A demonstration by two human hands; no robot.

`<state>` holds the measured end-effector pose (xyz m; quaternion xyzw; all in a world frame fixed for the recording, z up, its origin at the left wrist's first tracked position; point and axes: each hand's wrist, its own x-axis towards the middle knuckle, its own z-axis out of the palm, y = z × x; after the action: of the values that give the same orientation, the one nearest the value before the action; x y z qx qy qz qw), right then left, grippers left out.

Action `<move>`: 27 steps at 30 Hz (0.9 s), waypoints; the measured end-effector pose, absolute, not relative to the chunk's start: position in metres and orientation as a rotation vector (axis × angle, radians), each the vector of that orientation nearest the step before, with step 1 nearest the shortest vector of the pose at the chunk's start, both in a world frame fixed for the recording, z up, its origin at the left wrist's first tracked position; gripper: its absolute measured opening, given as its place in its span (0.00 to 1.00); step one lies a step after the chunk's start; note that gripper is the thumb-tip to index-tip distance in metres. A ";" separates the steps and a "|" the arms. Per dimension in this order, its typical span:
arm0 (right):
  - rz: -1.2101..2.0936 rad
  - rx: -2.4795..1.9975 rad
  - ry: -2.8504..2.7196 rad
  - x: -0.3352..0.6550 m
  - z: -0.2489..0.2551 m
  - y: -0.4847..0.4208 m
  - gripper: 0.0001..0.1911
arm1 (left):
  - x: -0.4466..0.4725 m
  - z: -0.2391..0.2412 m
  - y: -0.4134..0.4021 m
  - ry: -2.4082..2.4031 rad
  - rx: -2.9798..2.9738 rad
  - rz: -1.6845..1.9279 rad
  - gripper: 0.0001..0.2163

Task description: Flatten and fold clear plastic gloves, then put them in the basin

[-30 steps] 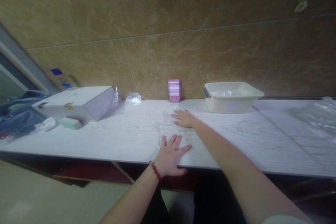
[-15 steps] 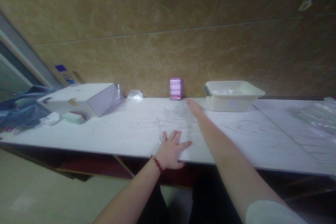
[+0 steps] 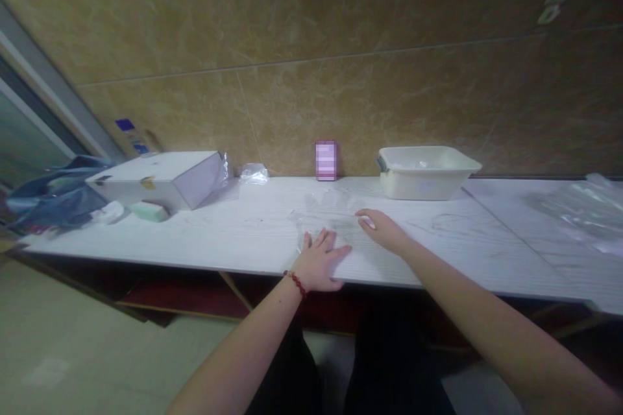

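A clear plastic bag [image 3: 343, 224] lies flat on the white wood-grain table [image 3: 233, 233], its edges hard to see. My left hand [image 3: 318, 262], with a red bead bracelet at the wrist, presses down on the bag's near part with its fingers spread. Beside the bag's right edge is my right hand [image 3: 384, 230], its fingers and thumb curled together. A small pale patch shows between them; whether it is an object, plastic or the tabletop cannot be made out. Small transparent pieces [image 3: 331, 199] lie just beyond the bag.
A phone [image 3: 326, 161] leans upright against the tiled wall. To its right stands a cream plastic basin [image 3: 423, 185]. At the left are a white box [image 3: 156, 175], a pale green block [image 3: 148, 211] and a blue bag [image 3: 53, 204]. Clear plastic [image 3: 588, 207] lies far right.
My right hand has drawn back from near the wall toward me and its fingers have curled in. My left hand stays spread on the bag. The view has shifted slightly.
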<state>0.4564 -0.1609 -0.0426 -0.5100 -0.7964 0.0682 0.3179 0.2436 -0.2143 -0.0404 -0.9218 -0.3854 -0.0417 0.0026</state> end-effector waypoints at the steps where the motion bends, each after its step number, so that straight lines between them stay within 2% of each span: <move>1: 0.203 -1.351 -2.113 0.455 -0.044 -0.169 0.14 | 0.244 -0.041 -0.214 -1.208 -2.891 -0.133 0.38; 8: 0.164 -1.317 -2.248 0.437 -0.046 -0.216 0.20 | 0.243 -0.043 -0.214 -1.213 -2.848 -0.135 0.40; 14: 0.003 -1.340 -2.508 0.434 -0.045 -0.248 0.41 | 0.245 -0.044 -0.214 -1.231 -2.827 -0.093 0.40; 27: -0.175 -1.440 -2.507 0.425 -0.058 -0.251 0.36 | 0.244 -0.049 -0.213 -1.216 -2.827 -0.143 0.40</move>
<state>0.4249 -0.2510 -0.0578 -0.4935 -0.8590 -0.0598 0.1221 0.2443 -0.2132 -0.0494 -0.9172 -0.3944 -0.0465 0.0306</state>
